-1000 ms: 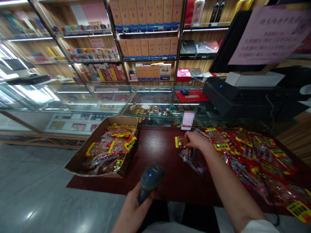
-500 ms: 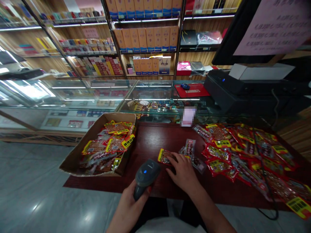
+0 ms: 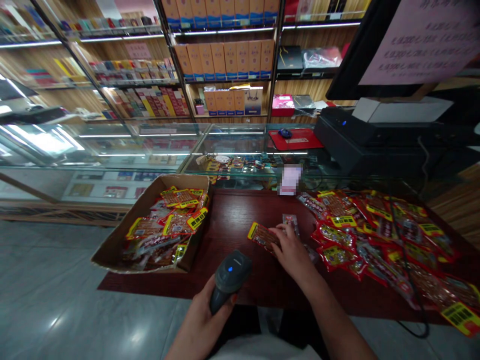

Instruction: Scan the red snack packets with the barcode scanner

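Note:
My left hand (image 3: 210,311) is wrapped round the handle of a dark grey barcode scanner (image 3: 231,275), its blue light lit and its head tilted toward the table. Between the thumb and fingers of my right hand (image 3: 290,250) is a red and yellow snack packet (image 3: 260,235), partly hidden by the fingers. Just behind that hand lies a clear-and-dark snack packet (image 3: 291,222) on the dark red wooden table (image 3: 232,210). Another small packet (image 3: 311,253) shows partly beside my right wrist.
An open cardboard box (image 3: 150,187) of snack packets stands at the table's left. A spread pile of packets (image 3: 360,235) covers the right side, crossed by a black cable (image 3: 407,270). Behind are a glass display counter (image 3: 240,137), a red mat (image 3: 300,140) with a mouse, and a monitor (image 3: 356,60).
My right hand has taken hold of the red and yellow packet, tilting it and lifting its left end slightly. The scanner in my left hand has moved a little right.

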{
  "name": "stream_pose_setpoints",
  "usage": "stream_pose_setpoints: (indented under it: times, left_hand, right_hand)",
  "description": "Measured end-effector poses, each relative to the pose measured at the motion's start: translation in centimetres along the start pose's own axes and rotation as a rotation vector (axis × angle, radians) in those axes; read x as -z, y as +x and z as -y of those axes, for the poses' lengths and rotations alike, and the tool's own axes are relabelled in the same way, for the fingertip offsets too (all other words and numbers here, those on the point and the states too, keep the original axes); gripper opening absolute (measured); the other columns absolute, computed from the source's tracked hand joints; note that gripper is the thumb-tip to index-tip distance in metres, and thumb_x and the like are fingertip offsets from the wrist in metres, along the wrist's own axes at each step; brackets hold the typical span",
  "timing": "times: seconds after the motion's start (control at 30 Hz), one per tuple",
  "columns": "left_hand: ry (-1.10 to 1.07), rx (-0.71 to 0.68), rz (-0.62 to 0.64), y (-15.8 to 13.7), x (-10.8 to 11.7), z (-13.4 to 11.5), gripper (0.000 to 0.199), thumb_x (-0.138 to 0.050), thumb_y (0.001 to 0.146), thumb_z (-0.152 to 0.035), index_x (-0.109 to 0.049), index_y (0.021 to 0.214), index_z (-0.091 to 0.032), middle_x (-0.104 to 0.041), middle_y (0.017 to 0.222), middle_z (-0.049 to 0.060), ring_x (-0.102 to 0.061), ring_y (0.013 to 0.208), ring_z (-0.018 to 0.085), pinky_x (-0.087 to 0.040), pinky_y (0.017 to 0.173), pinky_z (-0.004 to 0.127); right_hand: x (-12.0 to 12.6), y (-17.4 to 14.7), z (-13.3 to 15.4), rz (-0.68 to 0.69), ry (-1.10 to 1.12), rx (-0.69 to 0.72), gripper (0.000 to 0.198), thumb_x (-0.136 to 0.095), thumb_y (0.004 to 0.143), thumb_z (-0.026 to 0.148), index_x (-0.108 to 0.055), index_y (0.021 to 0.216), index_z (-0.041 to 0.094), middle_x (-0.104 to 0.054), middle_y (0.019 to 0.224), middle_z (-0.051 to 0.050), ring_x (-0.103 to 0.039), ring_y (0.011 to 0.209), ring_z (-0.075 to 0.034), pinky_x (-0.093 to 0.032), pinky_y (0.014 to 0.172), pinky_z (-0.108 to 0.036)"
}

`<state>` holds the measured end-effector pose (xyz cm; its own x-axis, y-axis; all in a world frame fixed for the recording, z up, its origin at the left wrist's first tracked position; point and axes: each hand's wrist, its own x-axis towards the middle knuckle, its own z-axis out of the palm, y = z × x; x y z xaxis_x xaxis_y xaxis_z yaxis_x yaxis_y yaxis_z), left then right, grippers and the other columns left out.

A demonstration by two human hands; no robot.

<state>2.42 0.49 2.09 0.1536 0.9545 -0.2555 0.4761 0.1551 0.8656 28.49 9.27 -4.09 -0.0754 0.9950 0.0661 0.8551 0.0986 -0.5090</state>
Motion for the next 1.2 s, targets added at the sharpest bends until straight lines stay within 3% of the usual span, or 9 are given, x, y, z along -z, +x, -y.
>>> stream_pose_setpoints:
  times: [0.13,0.4,0.6,0.7,0.8,0.87,0.97,1.07,1.2]
  left_hand:
    - [0.028,0.007,0.04,-0.1,0.1,0.2,0.024,-0.059,0.088,-0.033,-0.072,0.097,-0.015,-0.074,0.088,0.005,-0.064,0.083,0.023,-0.05,0.078,0.028]
    - [0.01,-0.02,0.063,-0.1,0.3,-0.5,0.018,-0.058,0.086,-0.028,-0.071,0.088,-0.016,-0.065,0.076,0.001,-0.056,0.071,0.018,-0.045,0.066,0.023]
    - [-0.036,0.005,0.002,0.0,0.0,0.8,0.019,-0.057,0.087,-0.029,-0.07,0.091,-0.016,-0.067,0.079,0.001,-0.057,0.072,0.019,-0.047,0.07,0.025]
    - [-0.044,0.029,-0.063,0.0,0.1,1.8,0.023,-0.058,0.088,-0.033,-0.07,0.095,-0.015,-0.067,0.079,0.001,-0.056,0.072,0.018,-0.048,0.071,0.027]
    - [-0.044,0.042,-0.098,-0.3,0.3,2.2,0.025,-0.06,0.088,-0.037,-0.07,0.095,-0.015,-0.066,0.078,0.001,-0.056,0.071,0.018,-0.048,0.072,0.027]
    - [-0.05,0.049,-0.112,-0.6,0.5,2.1,0.027,-0.06,0.088,-0.038,-0.07,0.094,-0.014,-0.065,0.076,0.001,-0.056,0.07,0.019,-0.049,0.072,0.028]
    - [-0.055,0.065,-0.12,-0.8,0.7,1.9,0.03,-0.06,0.088,-0.041,-0.07,0.096,-0.014,-0.064,0.073,0.0,-0.056,0.069,0.019,-0.049,0.072,0.029]
    - [-0.056,0.078,-0.103,-0.4,0.6,2.0,0.029,-0.06,0.087,-0.041,-0.07,0.093,-0.014,-0.064,0.072,0.0,-0.056,0.069,0.019,-0.049,0.073,0.03]
    - [-0.064,0.047,-0.063,0.5,0.3,2.3,0.025,-0.06,0.086,-0.037,-0.07,0.089,-0.015,-0.066,0.076,0.001,-0.056,0.071,0.019,-0.049,0.073,0.029]
  right_hand:
    - [0.8,0.5,-0.2,0.045,0.069,0.002,0.047,-0.046,0.09,0.009,-0.062,0.131,0.027,-0.068,0.129,-0.007,-0.066,0.117,-0.022,-0.05,0.105,-0.038]
    - [1.9,0.7,0.0,0.07,0.121,-0.052,0.045,-0.047,0.09,0.01,-0.064,0.13,0.022,-0.07,0.133,-0.007,-0.066,0.12,-0.022,-0.047,0.108,-0.038]
    - [1.7,2.2,0.4,0.046,0.32,-0.102,0.043,-0.053,0.09,0.013,-0.063,0.131,0.021,-0.072,0.13,-0.008,-0.068,0.117,-0.023,-0.049,0.107,-0.042]
    - [1.2,6.1,4.1,0.075,0.643,-0.061,0.044,-0.056,0.088,0.012,-0.063,0.13,0.021,-0.072,0.13,-0.007,-0.067,0.118,-0.02,-0.05,0.107,-0.039]
    - [0.5,10.9,10.5,0.187,0.987,-0.015,0.052,-0.056,0.09,0.012,-0.054,0.141,0.017,-0.067,0.137,-0.011,-0.066,0.121,-0.018,-0.05,0.106,-0.036]
    - [0.0,13.2,14.1,0.234,1.073,-0.002,0.06,-0.06,0.09,0.015,-0.047,0.148,0.016,-0.058,0.148,-0.015,-0.063,0.126,-0.021,-0.051,0.105,-0.037]
    - [-0.6,13.5,15.3,0.162,0.966,0.143,0.061,-0.064,0.088,0.019,-0.049,0.148,0.022,-0.053,0.152,-0.012,-0.058,0.133,-0.023,-0.048,0.108,-0.038]
    - [-0.5,10.6,11.1,-0.008,0.604,0.225,0.051,-0.06,0.089,0.021,-0.057,0.14,0.026,-0.059,0.146,-0.007,-0.055,0.135,-0.021,-0.04,0.116,-0.04]
    - [1.1,6.0,2.8,-0.184,-0.064,-0.182,0.05,-0.056,0.094,0.029,-0.054,0.141,0.013,-0.059,0.141,-0.022,-0.051,0.135,-0.036,-0.037,0.112,-0.056]
